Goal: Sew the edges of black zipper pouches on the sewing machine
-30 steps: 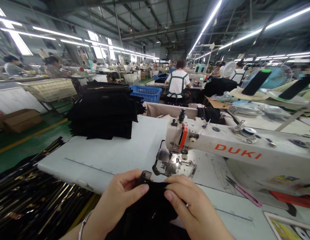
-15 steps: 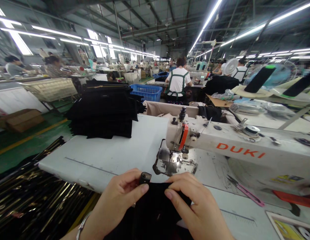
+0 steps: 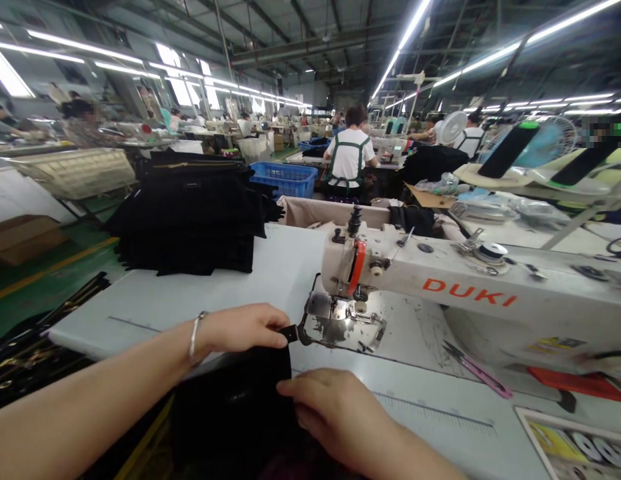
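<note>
My left hand (image 3: 243, 328), with a metal bangle on the wrist, pinches the top corner of a black fabric piece (image 3: 240, 407) and holds its small black tab (image 3: 289, 333) right at the presser foot plate (image 3: 340, 320) of the white DUKI sewing machine (image 3: 465, 293). Lower down, my right hand (image 3: 335, 413) is closed on the fabric's right edge, fingers curled onto it. The fabric hangs over the near edge of the white table (image 3: 190, 300).
A tall stack of black fabric pieces (image 3: 190, 213) stands at the table's back left. Pink-handled snips (image 3: 473, 367) lie right of the needle area. Zippers (image 3: 20, 353) lie at the lower left. A person in a green apron (image 3: 350, 160) works ahead beside a blue basket (image 3: 285, 180).
My left hand has carried the fabric corner and tab forward to the presser foot. My right hand has slid down along the fabric's edge. The view has shifted slightly right.
</note>
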Demonstrator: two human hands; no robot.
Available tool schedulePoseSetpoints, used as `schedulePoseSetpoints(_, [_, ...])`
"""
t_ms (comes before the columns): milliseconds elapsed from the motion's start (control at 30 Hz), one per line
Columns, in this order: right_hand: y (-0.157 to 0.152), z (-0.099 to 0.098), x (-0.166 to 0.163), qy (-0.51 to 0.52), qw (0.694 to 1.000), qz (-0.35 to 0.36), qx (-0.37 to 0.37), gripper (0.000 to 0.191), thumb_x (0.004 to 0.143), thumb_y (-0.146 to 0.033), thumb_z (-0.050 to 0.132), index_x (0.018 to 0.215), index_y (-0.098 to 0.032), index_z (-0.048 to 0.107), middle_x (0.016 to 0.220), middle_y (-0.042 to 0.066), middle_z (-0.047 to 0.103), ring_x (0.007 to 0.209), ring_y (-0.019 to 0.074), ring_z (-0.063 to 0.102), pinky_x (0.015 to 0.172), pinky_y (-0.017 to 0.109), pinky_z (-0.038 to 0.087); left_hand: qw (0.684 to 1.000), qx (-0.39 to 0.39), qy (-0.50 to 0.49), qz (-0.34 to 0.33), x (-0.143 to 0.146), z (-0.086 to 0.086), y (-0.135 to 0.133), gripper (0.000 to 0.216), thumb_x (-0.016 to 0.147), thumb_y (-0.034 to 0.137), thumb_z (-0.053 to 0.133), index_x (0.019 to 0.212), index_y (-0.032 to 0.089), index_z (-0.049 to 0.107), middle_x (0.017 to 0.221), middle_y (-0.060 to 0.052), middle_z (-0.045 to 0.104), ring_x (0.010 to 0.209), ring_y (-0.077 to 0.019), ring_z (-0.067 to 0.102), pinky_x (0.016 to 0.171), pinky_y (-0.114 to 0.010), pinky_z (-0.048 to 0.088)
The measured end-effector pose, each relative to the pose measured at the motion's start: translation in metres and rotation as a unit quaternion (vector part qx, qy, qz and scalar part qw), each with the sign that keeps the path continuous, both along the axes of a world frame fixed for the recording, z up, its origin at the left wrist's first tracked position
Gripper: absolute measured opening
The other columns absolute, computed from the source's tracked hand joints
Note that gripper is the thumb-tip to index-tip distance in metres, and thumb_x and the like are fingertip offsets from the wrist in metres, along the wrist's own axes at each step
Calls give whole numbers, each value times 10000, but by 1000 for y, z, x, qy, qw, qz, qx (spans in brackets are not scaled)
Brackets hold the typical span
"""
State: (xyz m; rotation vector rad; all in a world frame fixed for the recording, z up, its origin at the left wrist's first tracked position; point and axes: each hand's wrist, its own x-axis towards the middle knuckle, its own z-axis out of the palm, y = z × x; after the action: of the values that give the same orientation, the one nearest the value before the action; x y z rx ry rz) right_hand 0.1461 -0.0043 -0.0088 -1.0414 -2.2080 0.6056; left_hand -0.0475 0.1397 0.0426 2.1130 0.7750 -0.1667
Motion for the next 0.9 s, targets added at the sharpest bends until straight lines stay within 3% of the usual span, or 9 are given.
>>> schedulePoseSetpoints(67, [18, -16, -2, -117, 989, -27, 91, 196, 896, -132, 607, 1064, -211, 669, 881, 12, 689, 801, 176, 622, 725, 272, 491, 995, 93, 29, -4, 17, -21, 19, 183, 823, 311, 581, 769, 149, 647, 687, 9, 602, 649, -151, 541, 597, -214, 415])
schedulePoseSetpoints(133, [39, -26, 1, -200, 966, -65, 151, 56, 910, -182, 628, 911, -206, 679, 838, 23, 650, 806, 197, 583, 708, 301, 469, 985, 167, 19, 28, 39, -40, 33, 96, 803, 226, 599, 777, 153, 655, 742, -21, 628, 731, -183, 576, 671, -245, 446])
schedulePoseSetpoints(267, [72, -29, 25, -234, 952, -115, 162, 66, 908, -152, 624, 876, -170, 678, 948, 79, 641, 960, 235, 562, 804, 343, 470, 942, 317, -33, 105, 83, -65, 53, 153, 838, 218, 641, 965, 134, 659, 1076, -147, 626, 1082, -309, 542, 910, -402, 450])
schedulePoseSetpoints(367, [79, -31, 47, -237, 950, -126, 159, 100, 900, -109, 604, 860, -157, 682, 908, 84, 653, 940, 229, 584, 803, 337, 487, 926, 355, -65, 108, 104, -75, 57, 177, 920, 269, 584, 1003, 134, 663, 1068, -147, 640, 1026, -293, 588, 902, -410, 480])
schedulePoseSetpoints(467, [72, -39, 64, -228, 952, -123, 164, 152, 923, -96, 559, 954, -159, 694, 928, 78, 680, 917, 201, 615, 820, 322, 503, 923, 363, -91, 88, 104, -85, 44, 174, 957, 238, 537, 966, 130, 674, 997, -121, 663, 951, -265, 622, 879, -399, 513])
schedulePoseSetpoints(533, [65, -46, 69, -215, 954, -124, 170, 187, 948, -115, 533, 1047, -156, 686, 1011, 84, 692, 961, 196, 624, 868, 331, 505, 922, 363, -111, 74, 96, -89, 29, 147, 946, 197, 562, 1038, 145, 664, 1078, -107, 652, 1030, -253, 606, 941, -403, 504])
schedulePoseSetpoints(667, [58, -53, 70, -191, 958, -130, 171, 216, 972, -139, 507, 1112, -141, 670, 1069, 90, 695, 1018, 210, 623, 918, 364, 501, 914, 379, -141, 22, 79, -87, 6, 287, 951, 114, 530, 1227, 168, 590, 1252, -88, 584, 1187, -221, 529, 1058, -406, 452])
schedulePoseSetpoints(900, [60, -46, 60, -161, 963, -127, 176, 196, 948, -103, 513, 1048, -132, 679, 1009, 78, 705, 1008, 226, 635, 858, 364, 519, 911, 393, -108, -53, 73, -75, 10, 311, 956, 111, 525, 1258, 178, 555, 1296, -75, 575, 1222, -234, 511, 1059, -448, 434])
